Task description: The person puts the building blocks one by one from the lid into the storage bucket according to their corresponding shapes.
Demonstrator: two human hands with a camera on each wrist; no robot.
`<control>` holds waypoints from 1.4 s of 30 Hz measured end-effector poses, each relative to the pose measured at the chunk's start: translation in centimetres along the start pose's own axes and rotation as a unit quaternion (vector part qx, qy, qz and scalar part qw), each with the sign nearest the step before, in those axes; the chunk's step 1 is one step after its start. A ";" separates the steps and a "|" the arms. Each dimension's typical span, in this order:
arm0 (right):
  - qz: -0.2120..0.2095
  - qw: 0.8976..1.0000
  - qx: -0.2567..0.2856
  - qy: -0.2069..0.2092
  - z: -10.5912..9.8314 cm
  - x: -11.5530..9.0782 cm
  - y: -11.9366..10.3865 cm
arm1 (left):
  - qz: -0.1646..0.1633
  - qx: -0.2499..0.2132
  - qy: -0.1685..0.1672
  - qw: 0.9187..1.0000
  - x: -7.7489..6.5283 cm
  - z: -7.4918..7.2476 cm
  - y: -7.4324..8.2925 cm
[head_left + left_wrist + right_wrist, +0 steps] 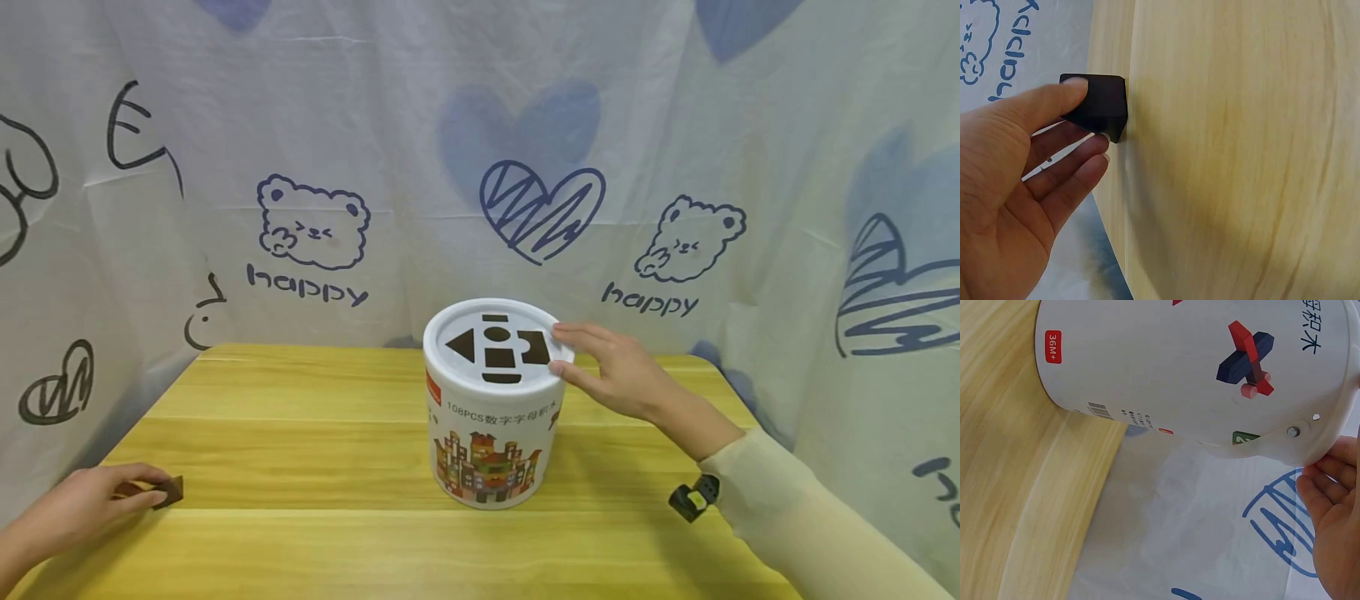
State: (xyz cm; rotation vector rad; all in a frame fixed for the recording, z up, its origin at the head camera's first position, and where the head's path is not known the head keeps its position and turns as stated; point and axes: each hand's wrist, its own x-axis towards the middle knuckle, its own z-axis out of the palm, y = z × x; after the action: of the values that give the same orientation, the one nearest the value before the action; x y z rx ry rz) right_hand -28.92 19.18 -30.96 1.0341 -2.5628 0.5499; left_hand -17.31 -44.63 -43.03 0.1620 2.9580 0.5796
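My left hand [97, 504] pinches a dark brown block [1100, 100] between thumb and fingers, low over the table at its left side. In the left wrist view the block has a flat, nearly square face and a slanting side beneath. A white round tub [491, 450] stands upright in the middle of the table. Its white lid [442, 354] has several dark shaped holes, among them a triangle, a circle and a square. My right hand [618, 371] rests at the lid's right rim, thumb and forefinger apart on the edge; other fingers [1313, 497] touch the rim's side.
The wooden table [300, 467] has a pale yellow grain. White curtains [420, 150] with printed hearts and bears hang behind it and at both sides. A small black device [693, 498] sits at the right wrist, by the cream sleeve [810, 508].
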 end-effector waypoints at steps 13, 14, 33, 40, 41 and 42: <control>0.004 1.000 0.003 -0.002 -0.1 0.1 -0.2 | 0.029 0.038 0.008 0.999 0.8 0.6 0.1; 0.005 1.000 0.004 -0.003 -0.1 0.1 -0.2 | 0.030 0.040 0.009 0.999 0.8 0.6 0.1; -0.002 1.000 -0.004 0.002 0.0 0.0 0.0 | 0.023 -0.025 0.054 0.998 0.7 -0.3 2.9; -0.001 1.000 -0.005 0.002 0.0 -0.1 -0.1 | 0.087 -0.031 0.110 0.990 1.0 -0.3 4.5; 0.000 1.000 -0.005 0.002 0.0 -0.1 -0.2 | 0.094 -0.023 0.120 0.988 1.1 -0.4 4.7; 0.001 1.000 -0.006 0.001 0.0 0.0 -0.2 | 0.103 -0.019 0.133 0.986 1.2 -0.4 4.9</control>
State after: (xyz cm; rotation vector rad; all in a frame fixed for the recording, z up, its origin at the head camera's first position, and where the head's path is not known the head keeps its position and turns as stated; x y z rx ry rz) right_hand -28.76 19.11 -30.92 1.0270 -2.5613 0.5364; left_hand -18.13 -40.15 -40.91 0.4215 3.2075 0.7339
